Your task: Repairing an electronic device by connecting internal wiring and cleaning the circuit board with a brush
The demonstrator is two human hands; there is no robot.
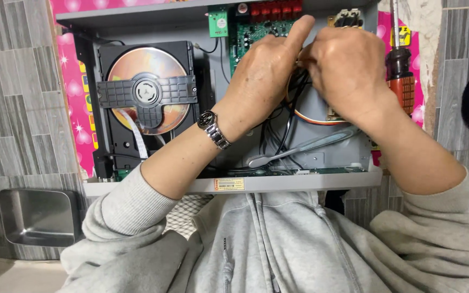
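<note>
The light is even and soft, fairly bright, seeming to fall from above and in front, so shadows are faint: a thin one lies under the left hand [267, 65] at about 12 o'clock. The shiny disc [147, 81] at 10 o'clock throws an orange-gold sheen without harsh glare. The wristwatch [214, 129] near centre glints slightly. Focus is sharp across the middle; the dark shape at 3 o'clock is blurred. Straight tile lines bend slightly toward the left edge.
</note>
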